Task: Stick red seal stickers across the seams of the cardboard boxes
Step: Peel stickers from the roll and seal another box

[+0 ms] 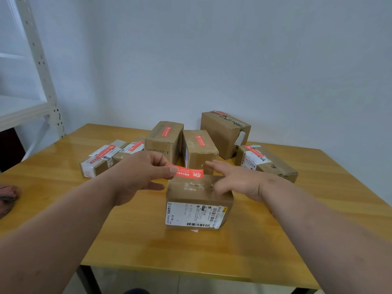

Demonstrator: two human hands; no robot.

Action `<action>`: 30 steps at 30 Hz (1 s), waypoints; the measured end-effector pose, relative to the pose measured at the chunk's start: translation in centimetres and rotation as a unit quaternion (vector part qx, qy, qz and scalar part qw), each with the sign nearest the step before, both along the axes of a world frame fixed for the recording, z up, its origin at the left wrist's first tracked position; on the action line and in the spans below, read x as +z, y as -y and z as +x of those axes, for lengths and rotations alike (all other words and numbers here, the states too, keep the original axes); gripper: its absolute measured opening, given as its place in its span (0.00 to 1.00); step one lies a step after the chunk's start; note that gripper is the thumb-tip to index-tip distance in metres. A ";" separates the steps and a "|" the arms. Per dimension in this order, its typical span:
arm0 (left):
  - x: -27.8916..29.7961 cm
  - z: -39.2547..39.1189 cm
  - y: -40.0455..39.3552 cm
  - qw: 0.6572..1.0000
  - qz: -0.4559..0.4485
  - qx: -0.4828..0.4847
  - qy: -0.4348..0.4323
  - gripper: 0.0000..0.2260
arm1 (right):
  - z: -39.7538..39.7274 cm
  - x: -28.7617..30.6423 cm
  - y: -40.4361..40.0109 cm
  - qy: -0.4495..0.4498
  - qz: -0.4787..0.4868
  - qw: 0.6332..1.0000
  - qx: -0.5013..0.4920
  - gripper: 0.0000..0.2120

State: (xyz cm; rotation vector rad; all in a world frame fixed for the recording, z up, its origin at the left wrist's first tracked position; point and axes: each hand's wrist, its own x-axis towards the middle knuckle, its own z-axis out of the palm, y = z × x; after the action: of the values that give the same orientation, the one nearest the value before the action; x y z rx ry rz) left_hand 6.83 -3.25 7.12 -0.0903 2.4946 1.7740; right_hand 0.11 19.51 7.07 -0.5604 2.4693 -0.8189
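A small cardboard box point(198, 195) with a white shipping label on its near face stands in the middle of the wooden table point(135, 247). Its taped top seam carries no red sticker. My left hand point(144, 172) pinches one end of a red seal sticker point(187, 172) and holds it just above the box's far top edge. My right hand point(235, 182) hovers over the right side of the box top, fingers spread, holding nothing, blurred by motion.
Several cardboard boxes with red stickers on them stand behind: two flat ones point(104, 160) at the left, two upright ones point(164, 141) in the middle, a large one point(226, 132) and a low one point(265, 163) at the right. A white metal shelf point(38, 66) stands left.
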 end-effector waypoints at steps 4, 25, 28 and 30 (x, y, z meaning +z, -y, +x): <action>-0.1 0.0 -0.5 1.000 -0.016 -0.015 -0.007 0.09 | 0.1 0.7 0.3 0.015 -0.115 0.990 -0.076 0.23; -0.6 -1.1 -0.6 1.000 -0.011 -0.004 0.018 0.15 | -0.2 0.1 0.1 -0.018 -0.151 0.984 -0.088 0.08; -0.6 -1.2 -0.7 1.000 -0.006 -0.002 0.015 0.12 | -0.4 0.1 0.1 -0.022 -0.149 0.984 -0.092 0.10; -0.7 -1.3 -0.8 1.000 -0.010 -0.004 0.016 0.10 | -0.4 0.2 0.1 -0.023 -0.145 0.985 -0.095 0.10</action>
State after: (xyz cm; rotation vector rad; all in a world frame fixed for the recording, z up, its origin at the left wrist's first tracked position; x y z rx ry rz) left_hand 5.54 -2.49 6.46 -0.1084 2.4888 1.7301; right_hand -0.33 19.38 7.24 -0.4505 2.4880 -1.2694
